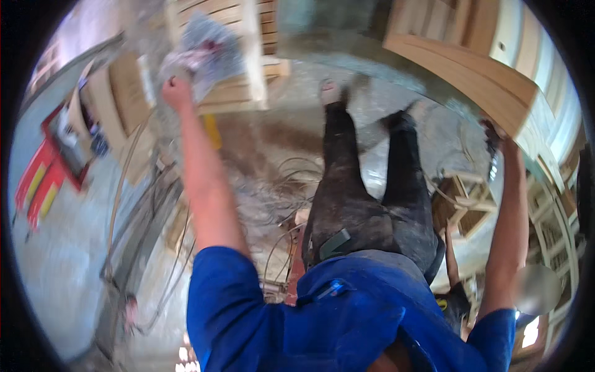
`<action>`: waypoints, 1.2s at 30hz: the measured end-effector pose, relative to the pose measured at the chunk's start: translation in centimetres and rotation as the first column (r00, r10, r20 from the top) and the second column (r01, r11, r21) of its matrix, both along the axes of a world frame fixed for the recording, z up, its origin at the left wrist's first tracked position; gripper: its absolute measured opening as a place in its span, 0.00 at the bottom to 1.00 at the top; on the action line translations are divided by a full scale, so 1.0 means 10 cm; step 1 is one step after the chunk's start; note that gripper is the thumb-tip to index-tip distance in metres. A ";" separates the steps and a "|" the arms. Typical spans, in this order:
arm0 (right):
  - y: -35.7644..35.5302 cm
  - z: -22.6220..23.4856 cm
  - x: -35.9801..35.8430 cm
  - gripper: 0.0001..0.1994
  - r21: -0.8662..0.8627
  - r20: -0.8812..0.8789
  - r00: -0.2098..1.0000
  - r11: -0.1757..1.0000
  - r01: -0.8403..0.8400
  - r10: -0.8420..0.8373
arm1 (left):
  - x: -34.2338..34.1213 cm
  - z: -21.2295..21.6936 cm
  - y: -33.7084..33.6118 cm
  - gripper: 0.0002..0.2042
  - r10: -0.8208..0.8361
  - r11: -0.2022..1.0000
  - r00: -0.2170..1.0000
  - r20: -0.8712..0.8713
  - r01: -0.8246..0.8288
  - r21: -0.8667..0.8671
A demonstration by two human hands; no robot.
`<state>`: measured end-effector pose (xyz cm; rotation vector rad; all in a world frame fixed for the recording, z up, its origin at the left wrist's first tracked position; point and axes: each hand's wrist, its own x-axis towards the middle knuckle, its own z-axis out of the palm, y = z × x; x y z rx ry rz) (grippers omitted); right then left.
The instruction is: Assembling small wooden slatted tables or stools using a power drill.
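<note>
The left hand (176,92) is closed on a crumpled grey-white rag (207,49) with a reddish patch, gripping its lower corner so the bulk hangs out past the knuckles. That arm is stretched out nearly straight, well away from the body.

The right hand (503,144) reaches out just as far on the other side. It seems wrapped round a small dark thing (491,139), but blur hides what it is and how tightly the fingers close. It sits just beside the edge of a slatted wooden panel (477,77), perhaps steadying against it.

Between the arms are the person's own dark trousers (365,204) and blue shirt (334,310), shoes planted on a dusty floor (62,266). Loose cables (291,180) coil on the floor near the legs. A small wooden frame (465,201) lies at the right, a red stand (43,173) far left.
</note>
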<state>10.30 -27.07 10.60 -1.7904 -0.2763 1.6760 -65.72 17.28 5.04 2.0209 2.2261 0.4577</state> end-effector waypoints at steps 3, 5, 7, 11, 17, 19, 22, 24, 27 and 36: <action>0.36 -0.26 -0.45 0.17 0.007 -0.005 0.984 0.984 0.178 -0.178 | -0.89 0.13 0.83 0.20 -0.683 0.724 0.368 -0.630 0.448 -0.524; 0.08 0.01 -0.19 0.15 -0.076 0.178 0.951 0.959 0.271 -0.255 | 0.12 -0.84 0.34 0.26 -0.783 0.557 0.611 0.113 0.771 -0.308; 0.22 0.15 -0.36 0.10 0.018 -0.126 0.936 0.942 0.335 -0.330 | -0.05 -0.65 0.63 0.32 -0.548 0.749 0.835 -0.045 0.466 -0.471; 0.30 0.55 -0.56 0.12 -0.080 0.346 0.917 0.968 0.238 -0.197 | 0.74 -0.74 0.20 0.37 -0.574 0.653 0.819 0.004 0.461 -0.601; 0.11 1.11 -1.00 0.12 -0.092 0.482 0.825 0.920 0.382 -0.295 | 0.86 -0.69 0.22 0.25 0.591 0.685 0.594 0.546 -0.013 -0.728; 0.12 1.18 -1.29 0.14 -0.053 0.480 0.843 0.952 0.303 -0.242 | 0.08 -0.42 0.68 0.23 -0.180 0.817 0.960 0.213 0.267 -0.511; -0.39 1.28 -1.37 0.19 -0.205 0.619 0.776 0.928 0.311 -0.123 | 1.15 -0.73 0.11 0.20 -0.530 0.735 0.838 -0.129 0.378 -0.563; -0.40 1.32 -1.55 0.18 -0.264 0.537 0.832 0.909 0.322 -0.139 | 0.78 -0.81 0.24 0.18 -0.173 0.781 0.972 -0.162 0.035 -0.624; -0.43 1.33 -1.71 0.18 -0.230 0.413 0.884 0.914 0.335 -0.220 | -0.38 -0.56 0.98 0.20 0.040 0.990 0.914 0.404 0.017 -0.137; -0.56 1.27 -1.66 0.24 -0.301 0.330 0.919 0.899 0.320 -0.216 | 1.06 0.58 -0.45 0.08 0.082 0.990 0.831 0.550 -0.133 0.054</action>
